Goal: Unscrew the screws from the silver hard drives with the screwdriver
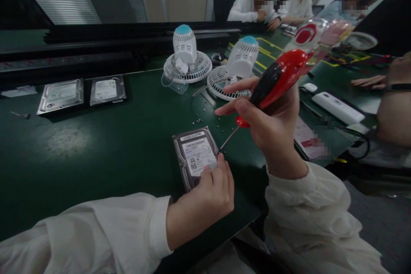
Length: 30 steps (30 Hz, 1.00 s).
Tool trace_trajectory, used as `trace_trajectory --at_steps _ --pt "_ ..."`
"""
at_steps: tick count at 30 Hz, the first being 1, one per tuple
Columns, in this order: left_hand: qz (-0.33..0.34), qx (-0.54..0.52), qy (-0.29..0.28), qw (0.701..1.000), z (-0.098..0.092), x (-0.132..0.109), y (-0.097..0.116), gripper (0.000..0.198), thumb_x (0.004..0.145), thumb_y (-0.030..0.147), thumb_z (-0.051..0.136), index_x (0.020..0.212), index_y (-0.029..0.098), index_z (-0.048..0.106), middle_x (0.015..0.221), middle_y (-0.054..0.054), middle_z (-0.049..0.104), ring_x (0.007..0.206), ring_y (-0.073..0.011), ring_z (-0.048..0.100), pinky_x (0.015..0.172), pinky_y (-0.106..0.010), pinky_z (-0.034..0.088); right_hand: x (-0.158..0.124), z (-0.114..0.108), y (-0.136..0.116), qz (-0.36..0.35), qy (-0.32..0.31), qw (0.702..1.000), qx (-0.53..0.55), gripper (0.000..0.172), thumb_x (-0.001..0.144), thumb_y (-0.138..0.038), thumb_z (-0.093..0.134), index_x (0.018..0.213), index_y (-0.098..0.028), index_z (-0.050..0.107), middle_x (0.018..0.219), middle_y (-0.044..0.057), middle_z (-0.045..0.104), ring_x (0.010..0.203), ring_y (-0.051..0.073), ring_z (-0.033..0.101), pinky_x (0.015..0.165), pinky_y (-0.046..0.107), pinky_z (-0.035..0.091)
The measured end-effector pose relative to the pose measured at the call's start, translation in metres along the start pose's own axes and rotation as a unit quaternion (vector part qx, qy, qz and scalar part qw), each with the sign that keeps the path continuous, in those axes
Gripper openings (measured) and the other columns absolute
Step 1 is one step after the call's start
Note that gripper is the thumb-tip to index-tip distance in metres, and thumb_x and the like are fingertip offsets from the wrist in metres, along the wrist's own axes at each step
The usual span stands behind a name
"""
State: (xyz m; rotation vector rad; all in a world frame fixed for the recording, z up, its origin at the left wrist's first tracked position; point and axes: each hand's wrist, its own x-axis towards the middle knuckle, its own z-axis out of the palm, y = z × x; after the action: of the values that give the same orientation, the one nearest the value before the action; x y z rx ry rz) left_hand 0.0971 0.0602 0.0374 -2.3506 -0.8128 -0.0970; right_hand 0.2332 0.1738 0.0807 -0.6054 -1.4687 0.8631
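Starting at far left on the green tabletop (pixel 135 154): two hard drives lie side by side, the outer drive (pixel 61 96) and its neighbour (pixel 107 90), both with pale labels whose print I can't make out. On to the middle, and here's the one I'm working at, a third hard drive (pixel 194 147), lying flat in front of me. Its white label (pixel 199 160) carries a barcode strip across the top, rows of tiny text too small to read, and two square codes. My left hand (pixel 213 190) is at its near right side, fingers curled close together, thumb over the label, fingertips by the right edge; whether they pinch anything there, I can't tell. Beyond the drive, small screws (pixel 199 120) lie scattered, with two white fans (pixel 184 51) behind them. Across to the right, the red-and-black screwdriver (pixel 279 79) slants down, its tip by the drive's right edge, right at my left fingertips. My right hand (pixel 274 130) has the handle between thumb and palm, two fingers stretched out to the left, apart from each other. Up beyond the handle, a red rounded emblem (pixel 305 33) shows on something clear, no word legible. Farthest right, a white oblong box (pixel 337 107) and another person's hand (pixel 369 81) on the table.
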Motion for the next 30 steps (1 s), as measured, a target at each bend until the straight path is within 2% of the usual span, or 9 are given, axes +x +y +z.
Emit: trace_trajectory --at_steps 2,7,10,13,17,20,22,25,30 --pt "0.001 0.005 -0.001 1.0 0.0 0.0 0.0 0.036 0.097 0.013 0.048 0.124 -0.005 0.064 0.119 -0.028 0.07 0.08 -0.0189 0.07 0.068 -0.026 0.056 0.001 -0.001 -0.001 0.008 -0.018 1.0 0.02 0.047 0.075 -0.035 0.079 0.107 -0.033 0.044 0.106 -0.003 0.074 0.071 0.015 0.075 0.068 0.035 0.065" --pt "0.003 0.006 -0.006 1.0 -0.001 0.0 -0.002 0.036 0.098 0.012 0.047 0.125 -0.005 0.063 0.121 -0.027 0.069 0.082 -0.0183 0.071 0.07 -0.024 0.057 0.003 -0.005 -0.005 0.037 -0.067 0.994 0.081 0.045 0.082 -0.038 0.07 0.121 -0.031 0.051 0.124 0.003 0.07 0.093 0.022 0.076 0.077 0.038 0.065" --pt "0.002 0.008 -0.004 1.0 -0.002 0.0 -0.002 0.036 0.098 0.011 0.047 0.125 -0.005 0.064 0.121 -0.027 0.069 0.081 -0.0175 0.071 0.069 -0.024 0.057 0.003 -0.004 -0.004 0.05 -0.039 0.996 0.069 0.043 0.079 -0.04 0.074 0.117 -0.031 0.056 0.12 0.003 0.072 0.089 0.021 0.076 0.079 0.039 0.065" --pt "0.004 0.011 -0.001 1.0 -0.002 0.0 -0.002 0.036 0.098 0.012 0.047 0.125 -0.005 0.063 0.12 -0.027 0.069 0.081 -0.0181 0.071 0.069 -0.024 0.057 0.003 -0.001 -0.003 0.033 -0.018 0.998 0.04 0.04 0.075 -0.037 0.079 0.106 -0.032 0.053 0.115 0.0 0.074 0.081 0.017 0.076 0.077 0.036 0.064" --pt "0.006 0.009 -0.004 1.0 -0.001 0.0 -0.002 0.036 0.098 0.01 0.045 0.125 -0.005 0.064 0.121 -0.027 0.069 0.082 -0.0183 0.071 0.069 -0.024 0.057 0.003 -0.002 -0.002 0.035 -0.037 0.997 0.058 0.046 0.075 -0.038 0.078 0.11 -0.034 0.049 0.122 0.0 0.071 0.087 0.018 0.076 0.077 0.036 0.064" --pt "0.005 0.011 -0.002 1.0 -0.001 0.0 -0.002 0.036 0.098 0.01 0.045 0.124 -0.004 0.064 0.121 -0.026 0.07 0.081 -0.0173 0.071 0.069 -0.023 0.057 0.006 -0.006 -0.001 0.03 -0.073 0.991 0.108 0.044 0.078 -0.034 0.07 0.117 -0.031 0.051 0.13 0.003 0.067 0.098 0.022 0.075 0.078 0.036 0.064" --pt "0.003 0.014 -0.006 1.0 -0.002 0.001 -0.003 0.036 0.098 0.01 0.045 0.125 -0.003 0.064 0.121 -0.025 0.07 0.081 -0.0166 0.071 0.069 -0.022 0.057 0.008 -0.008 0.001 0.027 -0.089 0.99 0.11 0.04 0.079 -0.035 0.067 0.117 -0.03 0.054 0.128 0.003 0.068 0.097 0.022 0.075 0.078 0.035 0.064" --pt "0.004 0.015 -0.012 1.0 -0.003 0.001 -0.003 0.037 0.097 0.01 0.045 0.126 -0.003 0.064 0.122 -0.025 0.069 0.084 -0.0164 0.072 0.07 -0.022 0.057 0.008 -0.008 0.006 0.009 -0.064 0.996 0.067 0.037 0.08 -0.043 0.071 0.113 -0.031 0.057 0.123 0.001 0.071 0.093 0.02 0.074 0.077 0.035 0.064" --pt "0.007 0.018 -0.009 1.0 -0.003 -0.001 -0.003 0.037 0.097 0.009 0.043 0.126 -0.002 0.065 0.123 -0.025 0.069 0.083 -0.0165 0.071 0.069 -0.022 0.056 0.008 -0.006 0.013 -0.039 0.001 0.999 0.012 0.05 0.068 -0.042 0.085 0.11 -0.033 0.06 0.112 0.001 0.07 0.096 0.02 0.071 0.078 0.035 0.065"
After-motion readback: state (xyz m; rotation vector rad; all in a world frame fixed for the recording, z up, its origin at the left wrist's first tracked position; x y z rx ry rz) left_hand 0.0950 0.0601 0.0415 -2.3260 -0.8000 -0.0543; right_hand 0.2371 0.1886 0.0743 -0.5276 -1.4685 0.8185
